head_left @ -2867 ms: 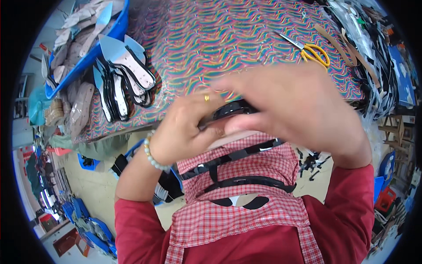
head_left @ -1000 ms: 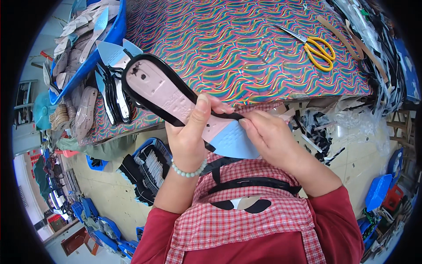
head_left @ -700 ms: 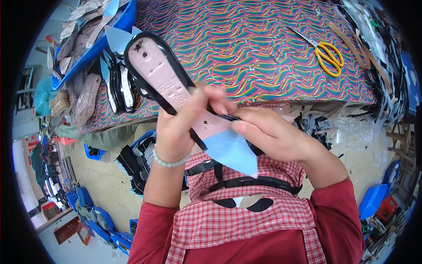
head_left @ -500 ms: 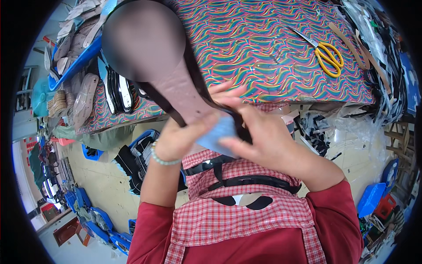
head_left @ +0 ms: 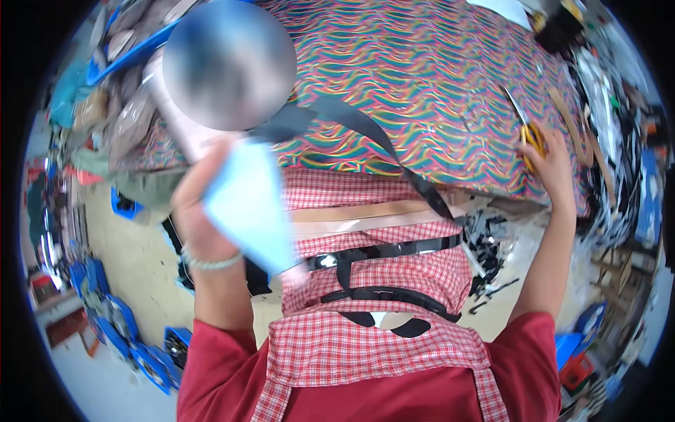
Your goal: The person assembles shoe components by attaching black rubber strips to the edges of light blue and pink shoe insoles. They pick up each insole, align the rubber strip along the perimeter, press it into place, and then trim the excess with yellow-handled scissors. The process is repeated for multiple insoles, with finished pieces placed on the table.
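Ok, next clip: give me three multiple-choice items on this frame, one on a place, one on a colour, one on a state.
1. Where is the right hand?
A. at the scissors on the table
B. on the apron
C. in a crate

2. What colour are the scissors' handles?
A. yellow
B. red
C. white

3. What is the left hand doing?
A. hanging empty
B. holding up a sole with a pale blue sheet
C. lying flat on the table

Answers: 1 A, its fingers reach the handles; 2 A, yellow shows beside the fingers; 3 B, the hand is raised, gripping them.
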Demonstrator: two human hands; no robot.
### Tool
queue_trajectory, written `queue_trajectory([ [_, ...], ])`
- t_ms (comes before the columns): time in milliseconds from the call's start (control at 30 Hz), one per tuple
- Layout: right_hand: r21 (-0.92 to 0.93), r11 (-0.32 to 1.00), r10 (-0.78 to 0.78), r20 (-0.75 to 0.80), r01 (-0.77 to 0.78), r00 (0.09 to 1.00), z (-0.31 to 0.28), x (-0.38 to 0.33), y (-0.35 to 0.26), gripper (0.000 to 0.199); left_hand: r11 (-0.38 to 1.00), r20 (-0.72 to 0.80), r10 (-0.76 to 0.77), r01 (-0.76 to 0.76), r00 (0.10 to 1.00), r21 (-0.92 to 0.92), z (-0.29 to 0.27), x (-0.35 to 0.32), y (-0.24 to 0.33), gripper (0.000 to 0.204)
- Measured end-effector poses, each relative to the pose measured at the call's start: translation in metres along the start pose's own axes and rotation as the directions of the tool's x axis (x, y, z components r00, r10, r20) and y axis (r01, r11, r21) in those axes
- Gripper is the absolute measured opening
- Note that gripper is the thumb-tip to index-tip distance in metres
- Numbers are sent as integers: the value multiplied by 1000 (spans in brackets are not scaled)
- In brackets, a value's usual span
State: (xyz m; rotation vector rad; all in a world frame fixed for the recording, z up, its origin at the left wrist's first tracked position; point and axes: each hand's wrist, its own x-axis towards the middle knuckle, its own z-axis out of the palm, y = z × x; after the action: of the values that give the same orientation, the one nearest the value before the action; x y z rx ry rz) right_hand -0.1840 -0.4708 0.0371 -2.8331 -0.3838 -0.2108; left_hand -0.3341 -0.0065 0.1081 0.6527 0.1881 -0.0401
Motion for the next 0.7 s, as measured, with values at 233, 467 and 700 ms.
queue_trajectory([
  [233,404,846,256,267,-349,929,-4,-44,4,61,987,40,-163,163,986,12,4,19,-49,43],
  [467,726,687,-345,296,25,891,17,-99,-172,90,967,14,-243,243,970,-71,5,18,-42,40],
  [700,804,591,-423,249,57,871,44,-79,-248,86,931,128,-291,311,948,-192,-27,-19,-30,42],
])
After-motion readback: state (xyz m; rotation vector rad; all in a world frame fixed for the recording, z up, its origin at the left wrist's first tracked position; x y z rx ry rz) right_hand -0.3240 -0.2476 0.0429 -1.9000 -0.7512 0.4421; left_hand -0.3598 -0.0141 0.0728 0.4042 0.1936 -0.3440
